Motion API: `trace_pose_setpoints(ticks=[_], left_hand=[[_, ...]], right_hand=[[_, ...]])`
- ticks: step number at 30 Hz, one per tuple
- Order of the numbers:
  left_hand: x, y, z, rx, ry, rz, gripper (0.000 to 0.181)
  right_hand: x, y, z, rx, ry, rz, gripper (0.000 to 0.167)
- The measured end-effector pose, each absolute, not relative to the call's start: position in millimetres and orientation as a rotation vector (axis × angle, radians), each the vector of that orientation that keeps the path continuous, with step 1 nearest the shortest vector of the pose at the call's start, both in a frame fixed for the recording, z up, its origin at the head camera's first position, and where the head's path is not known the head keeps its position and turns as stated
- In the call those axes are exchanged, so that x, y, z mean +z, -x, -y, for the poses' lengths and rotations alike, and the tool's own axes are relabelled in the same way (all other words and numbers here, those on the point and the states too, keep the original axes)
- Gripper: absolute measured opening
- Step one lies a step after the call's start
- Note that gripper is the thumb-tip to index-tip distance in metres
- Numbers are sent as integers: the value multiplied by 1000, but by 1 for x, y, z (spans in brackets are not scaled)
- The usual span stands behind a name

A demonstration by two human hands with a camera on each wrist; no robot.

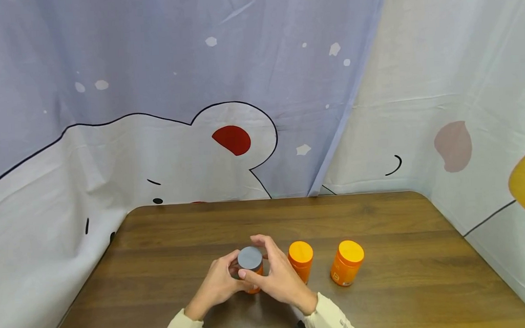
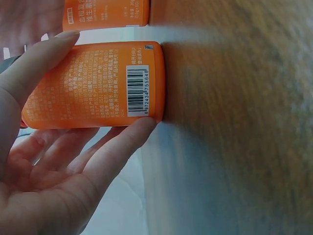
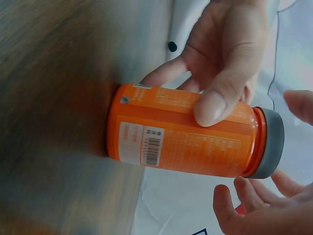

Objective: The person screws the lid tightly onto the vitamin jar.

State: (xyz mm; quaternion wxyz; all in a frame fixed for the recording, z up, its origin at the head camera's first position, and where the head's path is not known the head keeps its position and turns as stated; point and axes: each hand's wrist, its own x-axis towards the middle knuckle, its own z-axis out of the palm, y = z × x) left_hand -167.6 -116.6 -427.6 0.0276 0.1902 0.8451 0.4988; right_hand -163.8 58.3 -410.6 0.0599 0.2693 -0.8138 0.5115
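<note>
An orange bottle (image 3: 181,132) with a grey lid (image 1: 250,258) on top stands upright on the table near the front. My left hand (image 1: 218,282) grips its body, thumb on one side and fingers on the other; printed text and a barcode show on the label. Around the lid, my right hand (image 1: 281,276) is spread. In the right wrist view its thumb is apart from the lid, while its fingertips (image 3: 243,186) lie close beside the lid's edge; whether they touch it I cannot tell. An orange strip of neck shows beneath the lid.
Two more orange bottles with orange lids stand to the right: a nearer one (image 1: 301,260) partly behind my right hand, and another (image 1: 347,263) farther right. The wooden table (image 1: 181,226) ends at a printed curtain (image 1: 156,154) behind and along the sides.
</note>
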Motion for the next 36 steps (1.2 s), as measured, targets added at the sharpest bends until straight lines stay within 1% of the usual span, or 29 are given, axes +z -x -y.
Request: trace_pose_setpoints(ticks=[2,4,5,7,12,16,18,21,25,32,36], left_hand=[[-434,171,118,1551,-596,-2607,43],[-445,176,120,1554,-597,-2605,46],[-450,178,120,1554,-591,-2600,48],[-450,179,120,1567,-583,-2582,51],[-450,179,121,1575,-593,-2569,53],[-451,179,121,1581,-601,-2556,53],[-451,179,121,1591,-602,-2541,54],[-451,179,121,1597,-608,-2532,54],[-452,178,121,1605,-611,-2536,53],[-450,178,121,1613,-599,-2551,51],[-450,178,122,1602,-598,-2550,53]], right_hand=[[-409,164,-60,1569,-842,2459,57],[-415,168,-61,1574,-872,2433,53],[-410,166,-61,1596,-874,2422,51],[-401,161,-62,1629,-883,2410,48],[-381,152,-62,1662,-944,2403,42],[-382,154,-63,1647,-976,2418,34],[-389,158,-63,1646,-965,2426,32],[-402,165,-64,1615,-937,2440,32],[-415,172,-65,1546,-917,2448,36],[-419,174,-64,1342,-954,2404,41],[-418,174,-65,1389,-944,2441,46]])
